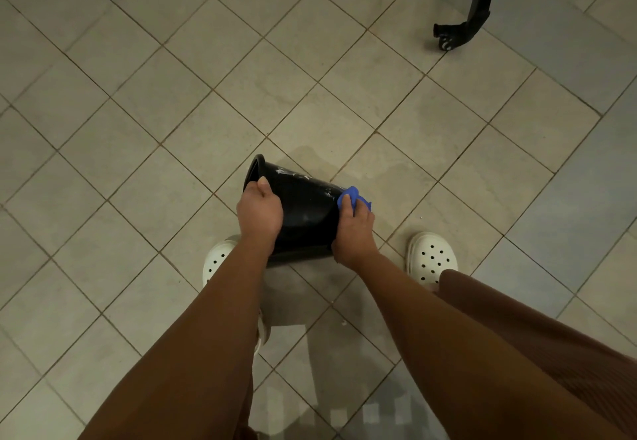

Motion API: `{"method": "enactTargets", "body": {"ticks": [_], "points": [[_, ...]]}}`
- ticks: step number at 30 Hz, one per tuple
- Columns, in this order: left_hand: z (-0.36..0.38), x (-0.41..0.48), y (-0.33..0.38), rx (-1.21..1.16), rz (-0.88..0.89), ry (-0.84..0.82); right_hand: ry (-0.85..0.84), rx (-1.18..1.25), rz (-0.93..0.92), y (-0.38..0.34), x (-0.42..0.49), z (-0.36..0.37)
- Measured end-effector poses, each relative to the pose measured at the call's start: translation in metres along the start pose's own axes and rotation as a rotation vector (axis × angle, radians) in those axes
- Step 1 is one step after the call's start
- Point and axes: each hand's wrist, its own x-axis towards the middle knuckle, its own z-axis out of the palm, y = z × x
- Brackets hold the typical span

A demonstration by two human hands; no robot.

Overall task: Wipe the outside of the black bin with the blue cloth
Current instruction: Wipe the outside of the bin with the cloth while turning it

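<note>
Beige tiled floor (138, 129) underfoot. Round black plastic bin (306, 212) at centre, tipped over, long axis roughly 10-to-4, mouth toward 10 o'clock. Left hand (259, 210) curled over rim. Right hand (355, 236) on bin's 3 o'clock flank, pinching bunched blue cloth (348, 198) against wall, so it is nearer for the wipe.

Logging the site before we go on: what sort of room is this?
Indoors, probably a home or office room, unsure which: a tiled floor, a black leg on a caster, and a bin.
</note>
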Motion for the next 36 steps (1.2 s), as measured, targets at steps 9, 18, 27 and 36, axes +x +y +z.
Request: {"method": "enactTargets", "body": {"ticks": [9,18,27,36], "points": [[-0.001,0.006,-0.004,0.012,-0.020,0.010,0.070,-0.088,-0.171,-0.005,-0.006,0.018],[0.001,0.003,-0.001,0.061,0.049,0.005,0.109,-0.015,-0.082,-0.013,-0.005,0.004],[0.003,-0.003,0.002,0.096,0.110,-0.012,0.021,0.017,-0.092,-0.008,0.007,-0.008],[0.002,-0.003,0.002,0.088,0.085,-0.007,0.083,-0.117,-0.143,-0.024,-0.008,0.003]]}}
